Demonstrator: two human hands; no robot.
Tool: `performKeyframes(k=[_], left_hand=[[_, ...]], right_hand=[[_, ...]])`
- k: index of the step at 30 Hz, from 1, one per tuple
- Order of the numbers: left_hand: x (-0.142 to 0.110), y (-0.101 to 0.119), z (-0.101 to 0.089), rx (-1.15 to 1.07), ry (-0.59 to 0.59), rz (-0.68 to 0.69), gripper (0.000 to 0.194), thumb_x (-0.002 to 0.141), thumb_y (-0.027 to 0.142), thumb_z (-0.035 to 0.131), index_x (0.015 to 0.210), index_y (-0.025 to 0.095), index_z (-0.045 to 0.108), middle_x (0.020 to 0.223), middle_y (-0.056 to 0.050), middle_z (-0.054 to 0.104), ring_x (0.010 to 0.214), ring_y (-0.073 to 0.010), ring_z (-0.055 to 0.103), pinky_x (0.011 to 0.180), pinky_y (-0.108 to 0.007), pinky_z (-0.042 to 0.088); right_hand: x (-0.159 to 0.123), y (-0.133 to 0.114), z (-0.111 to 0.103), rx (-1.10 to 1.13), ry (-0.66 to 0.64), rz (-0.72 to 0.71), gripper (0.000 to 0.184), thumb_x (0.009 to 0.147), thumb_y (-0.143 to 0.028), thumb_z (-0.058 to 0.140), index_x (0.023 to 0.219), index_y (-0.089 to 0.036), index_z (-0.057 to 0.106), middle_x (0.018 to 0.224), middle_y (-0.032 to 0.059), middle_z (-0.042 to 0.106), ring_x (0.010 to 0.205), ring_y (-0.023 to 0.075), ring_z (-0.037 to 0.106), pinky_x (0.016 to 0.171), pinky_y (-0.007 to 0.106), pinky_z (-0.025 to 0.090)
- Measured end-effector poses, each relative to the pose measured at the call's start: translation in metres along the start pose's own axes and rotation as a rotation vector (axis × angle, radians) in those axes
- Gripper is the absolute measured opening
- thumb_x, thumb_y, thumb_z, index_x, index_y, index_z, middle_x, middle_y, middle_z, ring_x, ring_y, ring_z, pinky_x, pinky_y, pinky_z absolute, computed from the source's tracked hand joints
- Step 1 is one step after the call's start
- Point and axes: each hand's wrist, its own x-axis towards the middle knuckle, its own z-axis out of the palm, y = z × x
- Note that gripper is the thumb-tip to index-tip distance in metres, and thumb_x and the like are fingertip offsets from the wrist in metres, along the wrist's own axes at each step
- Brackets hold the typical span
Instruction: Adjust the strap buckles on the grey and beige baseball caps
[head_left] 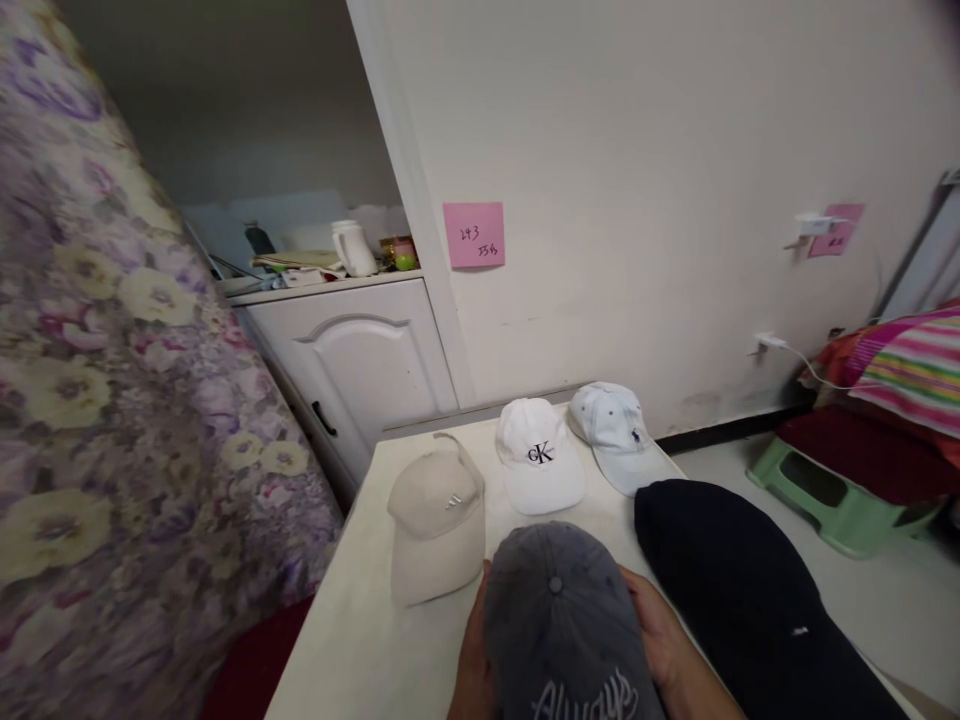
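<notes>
Here at bottom centre I've got the gray cap (566, 610), a washed, slightly mottled gray, its domed crown turned up with a round button on top and seams fanning out from it. Left hand (472, 640) on one side, right hand (664, 630) on the other, both closed around its edges! Most of the fingers are tucked out of sight, and the frame's lower edge cuts off the brim; whether the cap touches the table (337, 600), I can't tell.

Now the lettering: white script across the gray front reads "Always", clipped at the bottom. Just beyond, the white cap (538, 455) shows "CK" in black; left of it, the beige cap (439, 520) wears a small striped logo. The pale blue cap (611, 435) has a tiny dark emblem, and at lower right the black cap (750, 590) carries a white mark too small to read. Upper centre, a pink note (474, 235) says "243", its second line unclear to me.
</notes>
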Motion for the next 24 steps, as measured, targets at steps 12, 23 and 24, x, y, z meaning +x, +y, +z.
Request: performKeyframes(k=[12, 23, 24], left_hand=[[-0.031, 0.012, 0.019, -0.177, -0.16, -0.103, 0.032, 0.079, 0.049, 0.073, 0.094, 0.022, 0.085, 0.114, -0.009, 0.081, 0.137, -0.0394, 0.053, 0.123, -0.052, 0.026], [-0.029, 0.01, 0.019, -0.207, -0.151, -0.125, 0.041, 0.085, 0.054, 0.066, 0.101, 0.02, 0.084, 0.11, -0.01, 0.082, 0.135, -0.0389, 0.055, 0.123, -0.052, 0.028], [-0.03, 0.011, 0.02, -0.208, -0.138, -0.127, 0.043, 0.087, 0.054, 0.064, 0.105, 0.02, 0.083, 0.11, -0.01, 0.082, 0.134, -0.0381, 0.056, 0.123, -0.051, 0.028]], right_hand=[[-0.008, 0.002, 0.012, -0.057, -0.059, -0.073, 0.026, 0.081, -0.028, 0.073, 0.103, -0.014, 0.078, 0.09, 0.0106, 0.084, 0.091, 0.0301, 0.077, 0.097, 0.048, 0.054], [-0.008, 0.0, 0.017, -0.05, -0.046, -0.081, 0.026, 0.081, -0.024, 0.073, 0.104, -0.013, 0.078, 0.09, 0.0097, 0.084, 0.088, 0.029, 0.078, 0.097, 0.047, 0.054], [-0.008, 0.0, 0.015, -0.046, -0.043, -0.078, 0.025, 0.082, -0.025, 0.072, 0.104, -0.013, 0.078, 0.09, 0.0099, 0.084, 0.089, 0.0289, 0.078, 0.098, 0.047, 0.054]])
